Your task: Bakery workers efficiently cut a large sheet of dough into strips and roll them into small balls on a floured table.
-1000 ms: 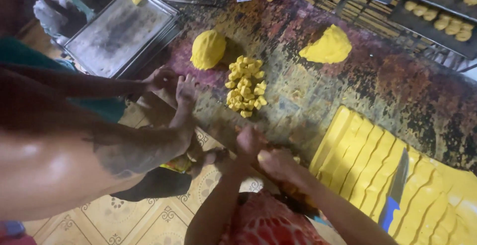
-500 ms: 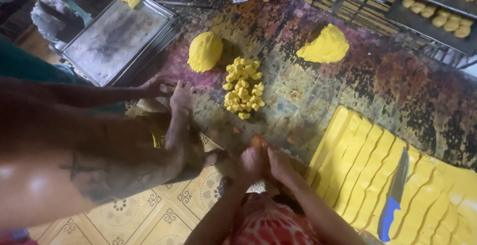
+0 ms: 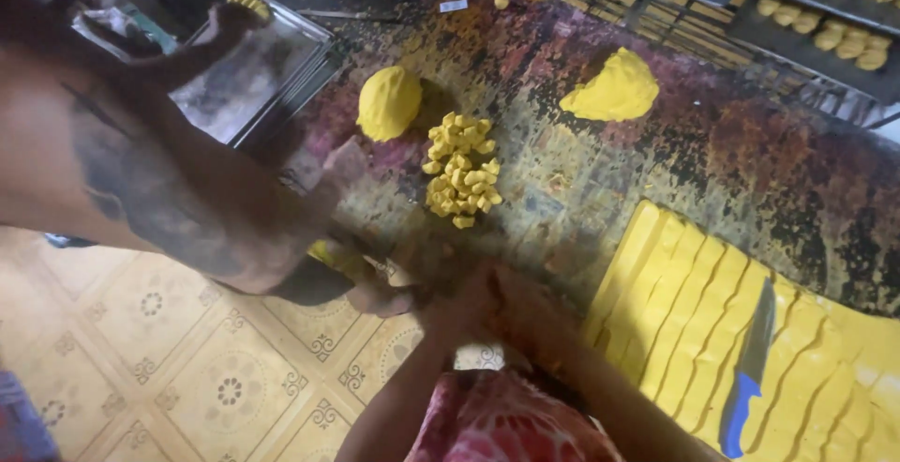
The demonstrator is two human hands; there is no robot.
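Nearest the camera, the person's left hand (image 3: pixel 448 310) and right hand (image 3: pixel 521 301) are pressed together palm to palm at the table's front edge, just below the heap of small dough pieces (image 3: pixel 460 168). Motion blur hides the gap between the palms, so I cannot tell whether a piece is caught there. It looks like a rolling step, probably shaping one piece. Any further piece lies in that heap, just beyond the fingertips, so reaching it calls for the palms to part.

Left of the heap, a co-worker's forearm (image 3: pixel 169 181) crosses the view low over the table edge, with a bit of yellow dough (image 3: pixel 336 258) beside it. Right of the heap lies a dough slab cut into strips (image 3: pixel 694 312), with a blue-handled knife (image 3: pixel 747 373) resting on it.

Just behind the heap sits a round dough ball (image 3: pixel 389 101). Behind and to the right is a wedge-shaped lump (image 3: pixel 614 87). Behind and to the left is a metal tray (image 3: pixel 253 73), where the co-worker's hand (image 3: pixel 230 20) reaches.

The worktable (image 3: pixel 656 171) is dark, mottled and dough-stained. Patterned yellow floor tiles (image 3: pixel 187 368) lie below, and wire racks of shaped pieces (image 3: pixel 844 12) stand at the far right.
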